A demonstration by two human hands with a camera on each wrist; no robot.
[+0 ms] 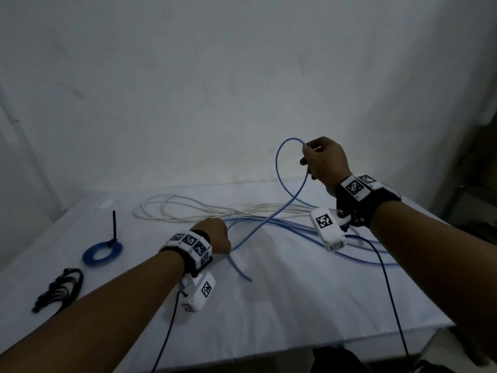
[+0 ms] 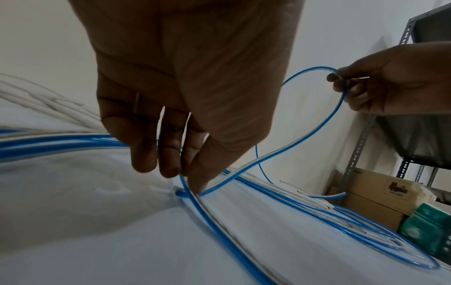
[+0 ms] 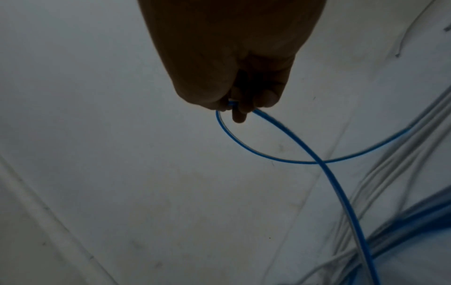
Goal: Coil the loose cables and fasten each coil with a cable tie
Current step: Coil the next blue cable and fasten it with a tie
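A long blue cable (image 1: 278, 168) lies in loose strands across the white-covered table (image 1: 295, 297). My left hand (image 1: 216, 236) is low on the table and pinches this cable near its free end; in the left wrist view the thumb and fingers (image 2: 192, 173) close round the blue cable (image 2: 302, 137). My right hand (image 1: 309, 157) is raised above the table's back edge and grips a loop of the same cable. The right wrist view shows that hand (image 3: 238, 108) curled round the blue cable (image 3: 329, 173). A loose white cable (image 1: 185, 208) lies behind.
At the left lies a small blue coil (image 1: 102, 254) with a black tie (image 1: 114, 224) standing up from it. A bundle of black cable ties (image 1: 60, 288) sits nearer the front left. A metal shelf (image 2: 361, 146) and cardboard boxes (image 2: 375, 194) stand off the table's right side.
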